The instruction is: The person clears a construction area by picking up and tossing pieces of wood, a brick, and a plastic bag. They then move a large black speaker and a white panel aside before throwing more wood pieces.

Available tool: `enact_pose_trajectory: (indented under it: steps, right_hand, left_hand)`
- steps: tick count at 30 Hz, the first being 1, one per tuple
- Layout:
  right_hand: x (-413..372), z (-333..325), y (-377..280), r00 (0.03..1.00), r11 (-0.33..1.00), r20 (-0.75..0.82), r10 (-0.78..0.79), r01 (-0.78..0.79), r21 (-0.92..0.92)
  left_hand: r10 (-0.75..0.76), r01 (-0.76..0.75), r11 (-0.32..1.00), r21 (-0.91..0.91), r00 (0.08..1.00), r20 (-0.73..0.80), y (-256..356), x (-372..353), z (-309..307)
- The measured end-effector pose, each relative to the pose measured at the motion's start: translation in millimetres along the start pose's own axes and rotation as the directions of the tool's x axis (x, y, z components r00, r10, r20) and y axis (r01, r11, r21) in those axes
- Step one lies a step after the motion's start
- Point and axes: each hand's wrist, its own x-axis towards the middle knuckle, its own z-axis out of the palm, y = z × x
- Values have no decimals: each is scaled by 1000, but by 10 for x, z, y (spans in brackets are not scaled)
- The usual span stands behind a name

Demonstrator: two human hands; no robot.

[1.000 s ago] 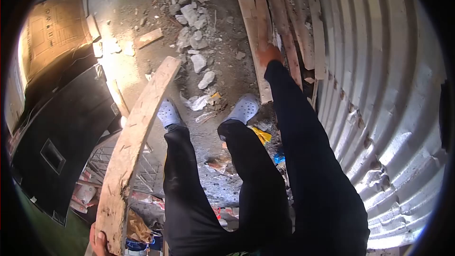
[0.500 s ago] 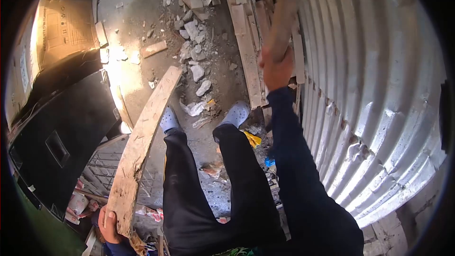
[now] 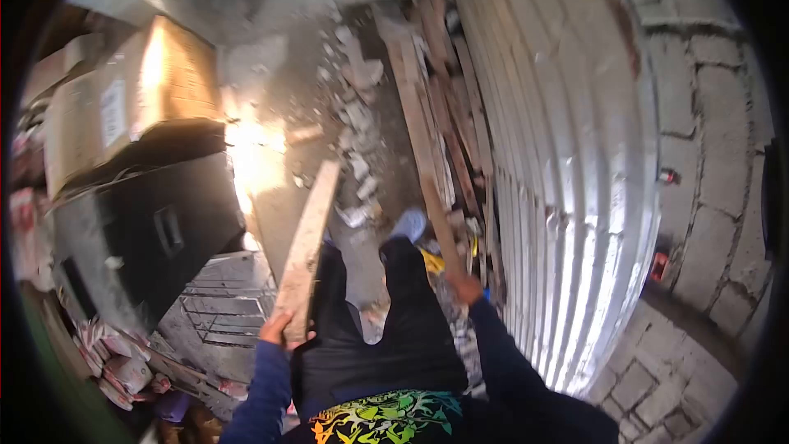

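Observation:
My left hand (image 3: pixel 283 329) is closed around the lower end of a pale wooden board (image 3: pixel 308 247), which slants up and away beside my left leg. A narrower, browner piece of wood (image 3: pixel 442 230) is gripped near its lower end by my right hand (image 3: pixel 465 288). This second piece points forward past my right shoe (image 3: pixel 408 225), overlapping the pile of planks (image 3: pixel 415 107) in this view. Both hands are slightly blurred by motion.
Corrugated metal sheeting (image 3: pixel 559 156) rises along my right, with a block wall (image 3: pixel 711 164) beyond it. Rubble (image 3: pixel 359 127) lies across the floor ahead. On my left stand a cardboard box (image 3: pixel 181 74), a black panel-like box (image 3: pixel 156 230) and a wire rack (image 3: pixel 222 308).
My right hand has come down and back toward my lap with its piece of wood lowered. My left hand and its board have moved in toward my leg. The view has shifted, showing more block wall.

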Motion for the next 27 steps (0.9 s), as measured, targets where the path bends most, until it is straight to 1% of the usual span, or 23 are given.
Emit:
enact_pose_trajectory:
  steps: [1,2,3,4,5,6,7,8,9,11,13,14,15,16,17,18,19,20,21,23,25,26,27]
  right_hand:
    - [-223,-152,-213,998,997,0,60,-60,38]
    - [-490,-324,-390,930,858,157,331,-367,361]
    - [-663,-697,-710,869,806,240,433,-493,328]
    - [-831,-420,-633,923,889,208,324,-372,268]
    - [-956,-400,-708,956,944,193,222,-260,201]
    - [-956,-529,-760,974,981,191,124,-149,124]
    - [-838,-729,-885,983,991,164,87,-103,90]
    - [-792,-816,-1094,987,914,-33,159,-135,382]
    - [-814,-868,-1282,943,755,-187,274,-90,650]
    - [-633,-1679,-1907,969,641,-90,230,-81,763]
    - [-494,-2134,-2363,983,519,-55,173,-44,853]
    - [-391,-2109,-2393,983,613,-155,95,65,788]
    - [-224,-2061,-2353,970,689,-244,8,171,704]
    - [-20,-1995,-2250,970,696,-244,-11,183,694]
    - [132,-1915,-2158,990,620,-141,-29,129,774]
    - [195,-1883,-2134,998,541,-38,-56,62,839]
    - [137,-1992,-2244,997,548,-38,-70,71,833]
    - [-10,-2235,-2481,991,388,121,-57,-89,917]
    - [-170,-2451,-2722,958,219,277,-74,-256,942]
    - [-356,-2608,-3094,949,244,304,-82,-277,930]
    - [-438,-2595,-3337,930,270,366,-30,-345,899]
    - [-384,-2488,-3388,924,258,370,-96,-336,906]
    - [-387,-2486,-3538,923,278,371,-102,-331,902]
  left_hand:
    - [-70,74,996,-55,995,68,-57,148,-160]
    - [-33,39,997,-72,995,92,-146,250,-313]
    - [4,6,996,-92,994,111,-178,268,-348]
    - [37,-32,997,-64,996,86,-153,275,-332]
    - [66,-63,997,-40,996,59,-135,240,-295]
    - [121,-116,990,-84,990,67,-107,142,-245]
    - [95,-88,993,-80,991,92,-96,33,-177]
    - [56,-48,996,-70,992,115,-112,-104,-168]
    - [85,-73,992,-104,989,119,-158,-238,-194]
    - [114,-121,989,80,989,90,-241,-504,-232]
    - [174,-177,984,30,980,93,-280,-907,-292]
    - [197,-199,980,7,976,92,-357,-1050,-343]
    - [216,-216,976,-17,972,94,-462,-972,-499]
    - [383,-388,906,166,922,63,-549,-842,-716]
    - [532,-516,781,353,845,58,-730,-747,-900]
    - [555,-471,736,487,831,-34,-666,-1355,-764]
    - [562,-477,738,477,826,-42,-779,-1460,-829]
    - [597,-510,698,504,802,-15,-866,-1533,-915]
    - [633,-543,654,527,774,13,-938,-1584,-1002]
    - [648,-557,669,492,761,-20,-1078,-1624,-1179]
    - [658,-568,686,456,751,-55,-1218,-1650,-1325]
    - [643,-528,696,487,760,-93,-1274,-1659,-1395]
    - [626,-485,705,517,769,-131,-1329,-1661,-1462]
